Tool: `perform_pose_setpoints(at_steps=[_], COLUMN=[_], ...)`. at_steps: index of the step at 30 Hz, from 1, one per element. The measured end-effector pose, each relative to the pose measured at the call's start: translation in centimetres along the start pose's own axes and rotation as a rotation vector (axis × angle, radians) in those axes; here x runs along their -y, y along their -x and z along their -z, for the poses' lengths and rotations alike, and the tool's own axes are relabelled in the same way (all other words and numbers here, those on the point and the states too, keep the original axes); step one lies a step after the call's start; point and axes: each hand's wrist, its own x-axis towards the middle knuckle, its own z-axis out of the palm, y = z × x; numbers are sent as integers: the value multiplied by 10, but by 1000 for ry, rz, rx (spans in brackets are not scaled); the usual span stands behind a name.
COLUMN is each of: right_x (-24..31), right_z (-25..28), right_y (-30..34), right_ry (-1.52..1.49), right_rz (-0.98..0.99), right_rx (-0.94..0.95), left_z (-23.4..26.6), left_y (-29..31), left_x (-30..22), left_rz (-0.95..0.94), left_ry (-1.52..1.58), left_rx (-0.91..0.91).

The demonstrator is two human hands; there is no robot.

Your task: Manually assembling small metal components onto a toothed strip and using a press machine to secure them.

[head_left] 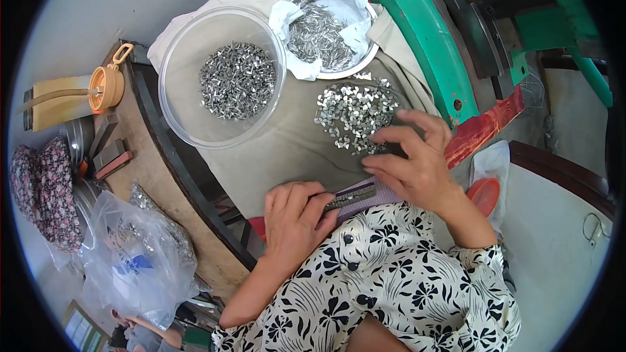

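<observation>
My left hand [293,218] is closed round one end of a narrow dark strip [360,193] at the cloth's near edge, close to my lap. Small grey pieces seem to sit in a row along this strip; the end under my fingers is hidden. My right hand [417,160] hovers at the near right side of a loose pile of small shiny metal pieces [355,114]. Its fingers are spread, and I see nothing held between them. The pile lies directly on a grey-brown cloth [287,150].
Beyond the pile stand a clear round tub [171,117] of short metal parts and a paper-lined bowl [370,58] of thin metal pins. A green machine [417,39] borders the right. Left are a wooden bench [153,156], a plastic bag [130,254] and an orange-lidded bottle [107,88].
</observation>
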Motion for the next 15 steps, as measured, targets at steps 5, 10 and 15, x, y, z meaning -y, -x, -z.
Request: perform_pose_setpoints(at_steps=[5, 10, 15], right_x=[-4, 1, 10], right_z=[4, -3, -2], right_y=[-17, -11, 12], right_ry=[2, 14, -93], right_rz=[42, -2, 25], right_rx=[95, 41, -31], left_z=[5, 0, -7], left_y=[-1, -5, -11], left_x=[-1, -3, -7], left_rz=[57, 23, -17], left_ry=[28, 57, 70], left_rx=[-5, -30, -57])
